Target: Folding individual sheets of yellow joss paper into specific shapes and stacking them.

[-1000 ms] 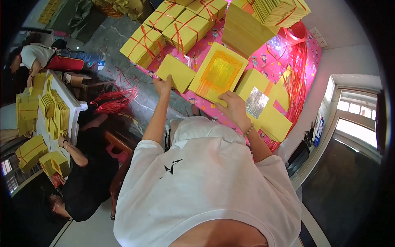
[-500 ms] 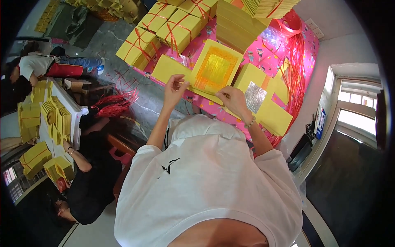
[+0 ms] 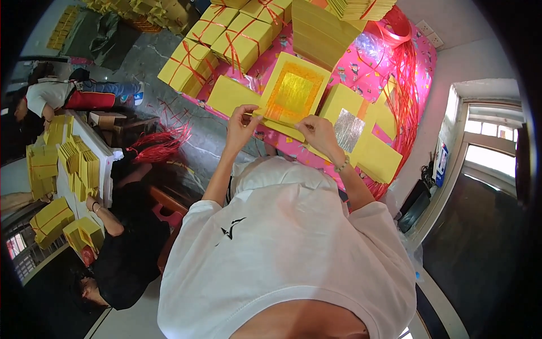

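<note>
Printed sheet point(image 3: 296, 87), pinched in both hands at the table's near edge

Item: the sheet, yellow with orange border and gold centre, is lying over a yellow paper stack by the near edge of the pink-covered table point(image 3: 343, 74).

Grip, left: my left hand point(image 3: 241, 125) is pinching the sheet's near left corner between thumb and fingers.

Grip, right: my right hand point(image 3: 317, 133) is pinching its near right corner (a beaded bracelet point(image 3: 342, 164) is circling that wrist).

Item: a plain yellow stack point(image 3: 228, 95) is resting just left of the sheet, along the near edge.

Item: a silver-foil piece point(image 3: 350, 131) is lying on yellow paper to the right, toward the near right corner.

Item: yellow bundles point(image 3: 243, 42), tied in red, are filling the left corner and reaching back.

Item: a larger yellow stack point(image 3: 322, 37) is standing beyond the sheet, toward the far edge.

Item: red strips point(image 3: 403, 107) are trailing down the right edge, below a red roll point(image 3: 395, 38).
</note>
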The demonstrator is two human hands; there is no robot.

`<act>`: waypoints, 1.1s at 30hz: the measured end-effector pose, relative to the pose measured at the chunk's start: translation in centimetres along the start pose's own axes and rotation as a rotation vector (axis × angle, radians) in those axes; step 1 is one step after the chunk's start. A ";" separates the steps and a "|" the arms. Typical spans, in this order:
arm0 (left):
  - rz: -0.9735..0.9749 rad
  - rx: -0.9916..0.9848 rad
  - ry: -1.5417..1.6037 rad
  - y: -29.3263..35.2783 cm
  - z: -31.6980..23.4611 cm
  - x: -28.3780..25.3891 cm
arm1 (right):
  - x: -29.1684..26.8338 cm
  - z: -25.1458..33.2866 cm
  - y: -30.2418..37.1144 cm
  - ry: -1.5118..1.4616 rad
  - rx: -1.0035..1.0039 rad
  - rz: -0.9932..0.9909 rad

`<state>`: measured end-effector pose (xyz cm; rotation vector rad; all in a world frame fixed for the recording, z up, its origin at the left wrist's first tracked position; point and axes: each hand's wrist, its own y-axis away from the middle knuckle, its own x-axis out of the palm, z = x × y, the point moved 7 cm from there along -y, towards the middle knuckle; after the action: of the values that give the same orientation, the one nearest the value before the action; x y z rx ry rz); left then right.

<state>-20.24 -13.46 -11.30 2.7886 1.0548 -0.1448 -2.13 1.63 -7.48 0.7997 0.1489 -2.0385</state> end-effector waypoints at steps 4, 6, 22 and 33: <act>-0.007 0.010 -0.003 0.1 -0.1 0.0 | -0.1 0.3 0.1 -0.003 -0.001 0.003; -0.008 0.010 -0.011 0.1 -0.2 0.0 | -0.1 0.2 0.1 -0.009 0.003 0.000; -0.023 0.024 -0.032 0.1 -0.2 0.0 | 0.0 1.1 0.1 0.082 -0.133 0.055; -0.032 0.020 -0.051 0.0 0.4 0.0 | 0.3 2.3 0.2 0.243 -0.304 0.033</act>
<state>-20.23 -13.58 -11.72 2.7707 1.0919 -0.2306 -3.18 0.39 -5.78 0.8459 0.5644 -1.8247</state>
